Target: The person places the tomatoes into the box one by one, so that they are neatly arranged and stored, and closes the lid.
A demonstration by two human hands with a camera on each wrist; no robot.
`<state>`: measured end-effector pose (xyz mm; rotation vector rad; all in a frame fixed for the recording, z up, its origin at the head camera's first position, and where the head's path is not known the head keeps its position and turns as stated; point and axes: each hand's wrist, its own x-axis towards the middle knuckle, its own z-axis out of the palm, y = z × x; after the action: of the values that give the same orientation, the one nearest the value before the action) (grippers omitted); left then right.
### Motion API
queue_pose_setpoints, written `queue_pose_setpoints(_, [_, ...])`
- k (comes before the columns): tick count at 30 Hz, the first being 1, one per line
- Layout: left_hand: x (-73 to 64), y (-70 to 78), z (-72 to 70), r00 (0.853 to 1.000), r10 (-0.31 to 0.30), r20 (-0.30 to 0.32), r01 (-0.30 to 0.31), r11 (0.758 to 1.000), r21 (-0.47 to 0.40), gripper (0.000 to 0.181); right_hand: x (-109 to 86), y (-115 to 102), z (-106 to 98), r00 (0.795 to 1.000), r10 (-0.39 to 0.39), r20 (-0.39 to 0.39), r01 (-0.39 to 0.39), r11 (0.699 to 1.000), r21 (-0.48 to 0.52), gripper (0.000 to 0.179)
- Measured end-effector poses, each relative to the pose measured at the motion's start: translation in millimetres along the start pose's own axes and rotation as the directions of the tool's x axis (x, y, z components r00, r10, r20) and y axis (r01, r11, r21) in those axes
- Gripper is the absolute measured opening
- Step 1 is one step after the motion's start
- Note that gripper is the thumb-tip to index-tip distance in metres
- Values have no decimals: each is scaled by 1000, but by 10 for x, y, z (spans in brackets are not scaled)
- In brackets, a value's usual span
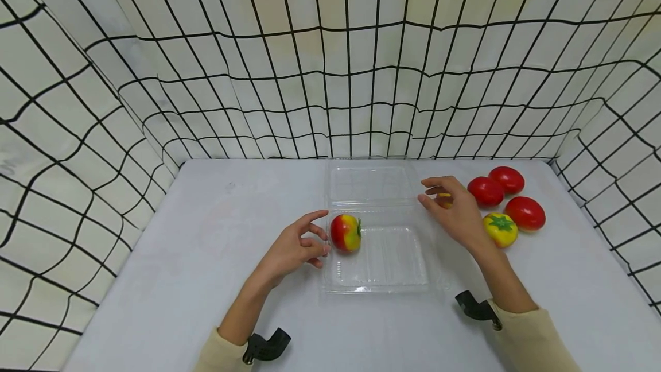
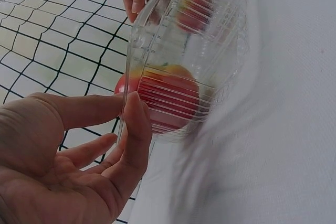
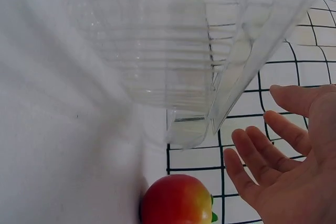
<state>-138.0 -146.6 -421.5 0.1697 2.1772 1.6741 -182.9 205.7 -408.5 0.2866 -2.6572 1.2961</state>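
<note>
- Clear container [image 1: 389, 266], mid-table, lying open on the white surface [image 1: 206, 286], a red-and-yellow fruit [image 1: 343, 234] inside at the left!
- Left hand [image 1: 296, 248] at that left rim, fingers loosely bent, tips apart; contact, can't tell.
- Yellow fruit [image 1: 500, 230] out right, green leaf up.
- Right hand [image 1: 454, 211], fingers spread, near another red-and-yellow fruit [image 3: 176, 203].
- Three red fruits [image 1: 525, 213] cluster beyond.

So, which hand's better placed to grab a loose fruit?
Likely the right hand: it's open and nearest the loose fruits, while the left hand pinches the clear box across from them.
</note>
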Motion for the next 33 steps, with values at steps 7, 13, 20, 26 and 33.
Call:
queue_pose_setpoints(7, [0, 2, 7, 1000, 0, 2, 0, 1000, -5, 70, 23, 55, -62, 999, 35, -3, -35, 999, -20, 42])
queue_pose_setpoints(13, [-4, -1, 8, 1000, 2, 1, -2, 1000, -6, 71, 27, 125, -118, 998, 55, -15, -56, 998, -43, 44])
queue_pose_setpoints(20, [4, 4, 8, 1000, 2, -3, -2, 1000, -4, 71, 41, 174, -180, 998, 53, -41, -56, 997, -61, 45])
queue_pose_setpoints(26, [7, 4, 11, 1000, -1, -9, 1, 1000, -3, 70, 49, 169, -245, 997, 64, -48, -67, 996, -54, 48])
queue_pose_setpoints(33, [1, 3, 13, 1000, -2, -12, 2, 1000, 0, 70, 50, 226, -290, 992, 113, -56, -116, 991, -61, 51])
